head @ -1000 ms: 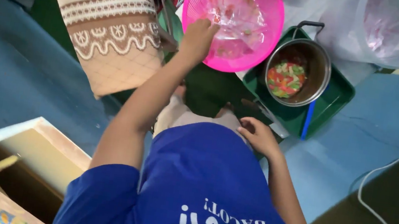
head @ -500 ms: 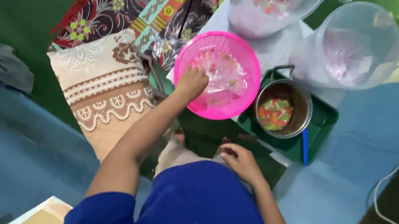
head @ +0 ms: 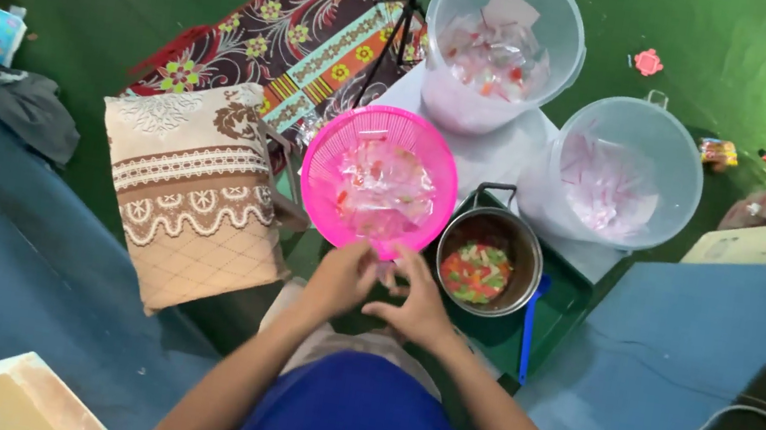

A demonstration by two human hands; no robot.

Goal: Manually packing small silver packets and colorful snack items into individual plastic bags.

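Two hands, left hand (head: 340, 277) and right hand (head: 418, 301), are pinched together on a small clear plastic packet (head: 383, 268) below the pink basket (head: 379, 180); packet best kept over the pot (head: 487, 261).

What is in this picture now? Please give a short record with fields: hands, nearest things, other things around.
left hand: bare, just below the pink basket, fingers meeting the right hand
right hand: bare, beside the left; something small and clear seems pinched between them, too small to tell
pink basket: holds clear plastic bags
metal pot: on green tray, holds red and green pieces
white buckets: and, both hold clear bags
patterned cushion: left of the basket
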